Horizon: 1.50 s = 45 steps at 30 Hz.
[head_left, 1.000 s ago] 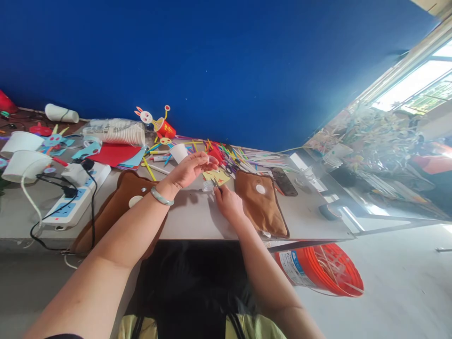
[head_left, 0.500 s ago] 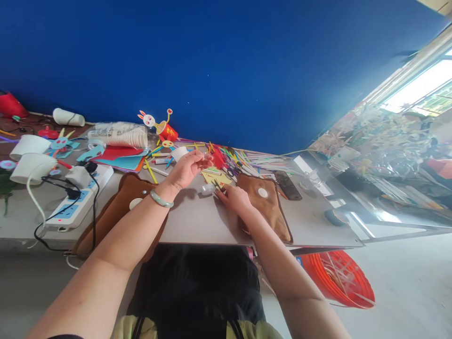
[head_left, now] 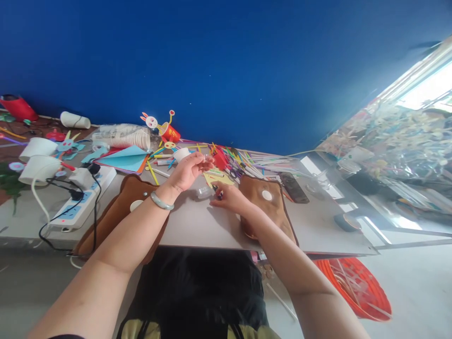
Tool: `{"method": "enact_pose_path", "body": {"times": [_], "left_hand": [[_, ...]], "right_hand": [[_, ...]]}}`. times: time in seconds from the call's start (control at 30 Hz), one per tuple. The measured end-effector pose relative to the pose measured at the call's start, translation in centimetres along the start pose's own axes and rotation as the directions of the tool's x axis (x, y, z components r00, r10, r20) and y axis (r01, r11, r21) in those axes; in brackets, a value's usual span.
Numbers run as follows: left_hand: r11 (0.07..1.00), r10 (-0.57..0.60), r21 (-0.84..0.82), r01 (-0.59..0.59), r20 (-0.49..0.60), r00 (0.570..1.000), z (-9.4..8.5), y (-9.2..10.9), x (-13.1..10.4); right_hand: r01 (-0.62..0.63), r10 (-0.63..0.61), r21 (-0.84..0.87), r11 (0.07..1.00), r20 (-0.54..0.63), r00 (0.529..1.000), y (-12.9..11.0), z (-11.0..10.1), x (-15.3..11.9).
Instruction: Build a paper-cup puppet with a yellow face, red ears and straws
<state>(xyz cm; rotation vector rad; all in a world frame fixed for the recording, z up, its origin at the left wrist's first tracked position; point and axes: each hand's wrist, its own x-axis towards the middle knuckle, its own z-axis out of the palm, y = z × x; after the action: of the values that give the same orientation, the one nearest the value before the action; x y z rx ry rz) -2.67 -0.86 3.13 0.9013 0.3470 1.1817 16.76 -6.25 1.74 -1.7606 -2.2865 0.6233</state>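
Note:
My left hand [head_left: 189,172], with a pale bangle at its wrist, is raised over the table with its fingers pinched on a small clear piece [head_left: 206,158], too small to name. Lower and to the right, my right hand [head_left: 229,197] is closed around a small dark tool [head_left: 218,191], mostly hidden by the fingers. Just left of that hand lies a clear plastic item [head_left: 205,192] on the table. Behind it is a yellow paper cutout [head_left: 217,176]. A brown plush-covered pouch [head_left: 270,207] lies under my right forearm, and a similar brown pouch [head_left: 116,212] under my left.
A white power strip [head_left: 83,200] with cables sits at the left, near white paper cups [head_left: 38,169]. Coloured paper [head_left: 127,160], a red cup rabbit [head_left: 169,133] and many sticks line the back. A phone [head_left: 294,187] lies right; a red bin [head_left: 356,287] stands below.
My right hand has shifted slightly down and turned, with the dark tool now more hidden. The clear plastic item lies slightly further left. My left hand has barely moved; the view has shifted a little.

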Motion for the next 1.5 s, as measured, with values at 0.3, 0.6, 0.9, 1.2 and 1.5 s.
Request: {"method": "enact_pose_path", "body": {"times": [0.3,0.6,0.9,1.2,1.5], "left_hand": [[1.000,-0.024,-0.017,0.024,-0.014,1.000,-0.1,0.0,0.1],[0.998,-0.042,-0.039,0.043,0.023,0.999,0.3,-0.1,-0.1],[0.992,-0.041,-0.114,0.049,0.078,0.996,0.0,0.1,0.2],[0.983,-0.010,-0.181,0.019,0.049,0.999,-0.4,0.5,0.4],[0.995,-0.034,-0.088,0.040,0.072,0.997,-0.2,-0.1,0.2]], "right_hand": [[0.057,0.041,0.357,0.932,-0.262,0.964,-0.5,-2.0,1.5],[0.104,0.166,0.628,0.771,-0.357,0.919,0.1,-3.1,5.0],[0.057,0.141,0.554,0.830,-0.308,0.941,-1.2,-3.4,11.5],[0.176,-0.043,0.789,0.589,-0.186,0.982,-2.2,-5.3,8.6],[0.252,-0.133,0.625,0.739,-0.231,0.964,-3.2,-7.0,4.9]]}}
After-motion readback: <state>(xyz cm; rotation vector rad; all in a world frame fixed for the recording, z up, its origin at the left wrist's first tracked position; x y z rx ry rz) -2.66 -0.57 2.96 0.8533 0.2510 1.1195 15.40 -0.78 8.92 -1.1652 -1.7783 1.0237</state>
